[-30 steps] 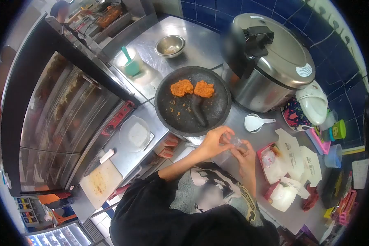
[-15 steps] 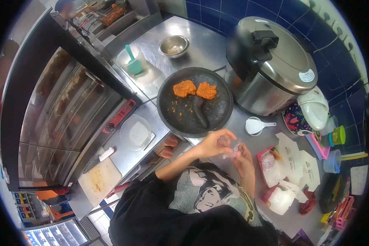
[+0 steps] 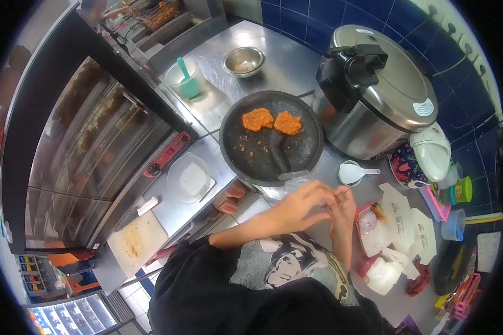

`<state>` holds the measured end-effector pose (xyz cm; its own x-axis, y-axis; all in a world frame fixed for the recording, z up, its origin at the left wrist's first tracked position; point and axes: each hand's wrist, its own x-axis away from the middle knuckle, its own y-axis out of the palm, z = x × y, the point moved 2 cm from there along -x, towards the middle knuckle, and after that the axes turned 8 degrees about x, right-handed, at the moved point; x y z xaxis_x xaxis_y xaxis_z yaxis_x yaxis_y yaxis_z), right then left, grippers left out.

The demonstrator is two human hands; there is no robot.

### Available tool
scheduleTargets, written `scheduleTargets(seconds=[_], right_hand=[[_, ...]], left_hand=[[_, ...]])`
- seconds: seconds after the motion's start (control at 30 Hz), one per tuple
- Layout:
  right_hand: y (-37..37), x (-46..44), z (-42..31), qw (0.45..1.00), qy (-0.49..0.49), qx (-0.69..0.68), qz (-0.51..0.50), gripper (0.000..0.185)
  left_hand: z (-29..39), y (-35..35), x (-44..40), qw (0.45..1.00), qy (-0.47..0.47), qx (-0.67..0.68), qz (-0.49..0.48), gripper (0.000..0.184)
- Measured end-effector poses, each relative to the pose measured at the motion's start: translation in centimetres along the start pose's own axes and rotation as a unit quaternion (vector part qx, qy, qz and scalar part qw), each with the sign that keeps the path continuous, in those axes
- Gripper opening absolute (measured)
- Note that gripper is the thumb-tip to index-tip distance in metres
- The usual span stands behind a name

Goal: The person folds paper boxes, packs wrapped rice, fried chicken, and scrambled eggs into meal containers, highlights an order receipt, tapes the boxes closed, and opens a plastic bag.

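My left hand point(image 3: 304, 205) reaches in from the left, its thumb and fingers pinched together in front of my shirt. Against it, my right hand point(image 3: 341, 211) is closed too, fingertips meeting those of the left. Thin clear plastic point(image 3: 297, 182) spreads out beyond the left fingers toward the mortar; whether it is a bag or a glove I cannot tell. Just past the hands stands a wide dark stone mortar point(image 3: 227, 153) with two pieces of orange fried chicken point(image 3: 257, 119) and loose crumbs in it. A dark curved pestle point(image 3: 278, 151) lies in the same bowl.
A large steel rice cooker point(image 3: 369, 106) stands right of the mortar, near a white rice scoop point(image 3: 360, 172). Open food boxes point(image 3: 395, 218) lie to the right. At left are a glass display cabinet point(image 3: 95, 151), cutting board point(image 3: 138, 243) and clear container point(image 3: 189, 177). A steel bowl point(image 3: 243, 61) sits behind.
My hands have come closer together, the left moving right. The clear plastic, earlier bunched between my fingers, now spreads out beyond them. The view has shifted slightly.
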<state>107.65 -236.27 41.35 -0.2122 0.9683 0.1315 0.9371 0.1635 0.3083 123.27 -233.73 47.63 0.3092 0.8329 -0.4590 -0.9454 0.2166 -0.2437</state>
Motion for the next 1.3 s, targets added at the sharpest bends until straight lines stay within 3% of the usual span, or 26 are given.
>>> scheduleTargets(seconds=[0.1,0.13,0.17,0.23,0.27,0.33,0.37,0.43,0.5,0.57,0.63,0.67,0.7,0.77,0.8,0.9,0.93,0.97,1.0,1.07,1.2,1.23,1.3], right_hand=[[-0.1,-0.7,0.6,0.996,-0.063,0.035,0.051,0.022],[-0.1,-0.7,0.4,0.996,-0.063,0.035,0.052,0.022],[0.1,-0.6,0.1,0.997,-0.060,0.035,0.034,0.022],[0.3,-0.3,-0.6,0.998,-0.057,0.035,0.014,0.021],[0.6,0.0,-0.9,0.996,-0.063,0.064,-0.003,0.021],[1.3,0.6,-1.5,0.993,-0.067,0.094,-0.023,0.021],[2.3,1.1,-1.7,0.986,-0.075,0.134,-0.067,0.019],[3.7,1.4,-1.6,0.976,-0.083,0.172,-0.108,0.018],[5.0,1.5,-1.3,0.939,-0.126,0.270,-0.170,0.015],[6.5,1.4,-1.6,0.926,-0.144,0.315,-0.153,0.013],[7.6,1.1,-1.5,0.905,-0.214,0.319,-0.185,0.014],[8.2,1.2,-1.9,0.899,-0.218,0.330,-0.188,0.015],[8.7,1.1,-1.8,0.899,-0.217,0.330,-0.188,0.015],[9.5,0.9,-1.7,0.872,-0.275,0.361,-0.184,0.015],[9.8,0.7,-1.5,0.873,-0.273,0.362,-0.182,0.015],[10.8,0.7,-0.9,0.873,-0.288,0.336,-0.207,0.015],[11.2,0.9,-0.6,0.856,-0.308,0.343,-0.233,0.014],[11.6,1.2,-0.2,0.839,-0.326,0.350,-0.259,0.013],[12.1,1.2,0.3,0.829,-0.363,0.347,-0.246,0.012],[12.5,0.9,0.2,0.820,-0.371,0.364,-0.242,0.012],[13.4,0.7,1.0,0.791,-0.409,0.384,-0.246,0.012],[13.7,0.9,1.3,0.793,-0.406,0.385,-0.242,0.012],[14.3,1.5,1.8,0.791,-0.430,0.324,-0.290,0.010]], left_hand=[[-3.2,1.8,1.2,0.996,-0.069,0.038,0.039,0.032],[-3.5,2.0,1.6,0.987,-0.135,0.072,0.041,0.028],[-3.6,1.9,1.8,0.987,-0.136,0.073,0.041,0.028],[-4.0,1.7,2.3,0.941,-0.286,0.059,-0.169,0.033],[-4.9,1.5,2.8,0.941,-0.287,0.059,-0.168,0.033],[-7.4,1.1,4.1,0.967,-0.148,0.122,-0.166,0.039],[-8.5,0.7,4.4,0.968,-0.148,0.122,-0.165,0.039],[-9.8,-1.0,3.9,0.964,-0.221,0.138,-0.054,0.040],[-10.5,-2.2,3.5,0.882,-0.317,0.327,0.123,0.033],[-10.0,-2.7,3.0,0.850,-0.311,0.390,0.171,0.032],[-9.2,-2.7,2.4,0.765,-0.259,0.530,0.258,0.034],[-9.4,-2.1,2.7,0.795,-0.206,0.535,0.199,0.056],[-9.2,-2.3,2.9,0.794,-0.207,0.535,0.199,0.056],[-8.2,-2.6,3.0,0.813,-0.185,0.546,0.085,0.081],[-7.5,-2.5,2.6,0.852,-0.151,0.497,0.068,0.093],[-9.1,-3.4,3.4,0.812,-0.214,0.539,0.066,0.087],[-9.2,-4.1,3.0,0.791,-0.316,0.504,0.141,0.084],[-9.1,-4.5,3.3,0.790,-0.305,0.489,0.208,0.085],[-9.4,-5.1,3.8,0.787,-0.269,0.517,0.205,0.085],[-9.6,-6.0,4.1,0.766,-0.180,0.591,0.177,0.087],[-8.3,-6.2,3.4,0.715,-0.124,0.679,0.110,0.095],[-6.7,-6.0,2.0,0.847,-0.189,0.474,0.151,0.095],[-7.0,-6.5,2.7,0.841,-0.190,0.450,0.231,0.098]])
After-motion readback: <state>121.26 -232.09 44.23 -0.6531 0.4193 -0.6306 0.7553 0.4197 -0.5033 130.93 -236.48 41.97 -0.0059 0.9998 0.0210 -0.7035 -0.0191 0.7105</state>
